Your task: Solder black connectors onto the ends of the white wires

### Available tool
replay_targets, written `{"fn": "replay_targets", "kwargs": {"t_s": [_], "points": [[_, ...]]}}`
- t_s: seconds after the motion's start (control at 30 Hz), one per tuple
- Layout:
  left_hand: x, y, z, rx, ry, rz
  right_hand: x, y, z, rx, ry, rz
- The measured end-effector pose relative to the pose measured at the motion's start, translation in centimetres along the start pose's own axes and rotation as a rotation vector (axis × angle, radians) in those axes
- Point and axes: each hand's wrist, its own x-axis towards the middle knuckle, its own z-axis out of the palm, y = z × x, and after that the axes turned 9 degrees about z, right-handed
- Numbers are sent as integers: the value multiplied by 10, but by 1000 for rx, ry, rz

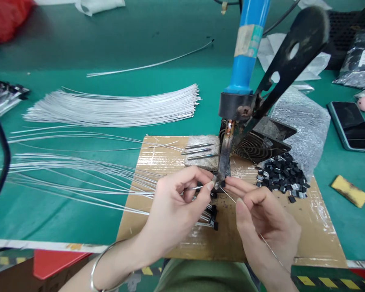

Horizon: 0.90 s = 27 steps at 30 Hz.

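Observation:
My left hand (179, 207) pinches a thin wire (195, 187) between thumb and forefinger, its end beside the soldering iron tip (223, 164). The blue-handled soldering iron (246, 52) points down in a black clamp. My right hand (267, 225) is closed on a fine strand of solder wire (270, 248), which runs up to the tip. A small black piece (223, 183) is at my right fingertips. Under my left hand lie several white wires with black ends (212, 211). The exact contact at the tip is too small to make out.
Below is a cardboard sheet (225, 243). To the right are a pile of black pieces (281, 176), a yellow sponge (349, 191) and a phone (353, 125). White wires (115, 107) lie in a bundle at left. A black fan (252, 142) stands behind the iron.

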Motion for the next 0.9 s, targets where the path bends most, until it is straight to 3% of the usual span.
{"fn": "replay_targets", "kwargs": {"t_s": [0.9], "points": [[-2,-6,2,61,21,50,0,4,-1,-61,1,-39]]}}
